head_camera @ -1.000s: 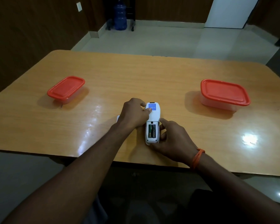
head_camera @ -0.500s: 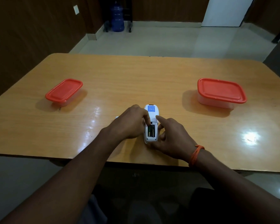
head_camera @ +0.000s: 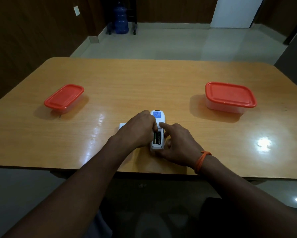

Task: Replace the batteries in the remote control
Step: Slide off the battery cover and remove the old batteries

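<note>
Near the front edge of the wooden table [head_camera: 144,79], a white remote control [head_camera: 159,117] lies face down with its long axis running away from the person, and its battery bay is uncovered — two batteries [head_camera: 157,137] sit side by side in the bay, dark with a strip of gold along them. Against the remote's left side rests the left hand [head_camera: 137,131], fingers curled, with one fingertip pressed down at the far end of the batteries; whether it has actually gripped a battery I cannot tell. On the other side the right hand [head_camera: 177,143] cups the remote's near right corner, thumb under the lower edge, while its forefinger reaches across to touch the casing just beyond the bay. An orange band [head_camera: 201,160] circles the right wrist. Peeking out from behind the left hand is a small white piece [head_camera: 122,126] lying flat on the table (possibly the battery cover, though most of it is hidden). Two clear plastic boxes with red lids stand well apart from the hands — one box [head_camera: 64,98] to the left, set at an angle, and a larger box [head_camera: 230,97] to the right; both lids are on. Beyond the table, a blue water jug [head_camera: 121,20] stands on the pale floor by the dark wall.
</note>
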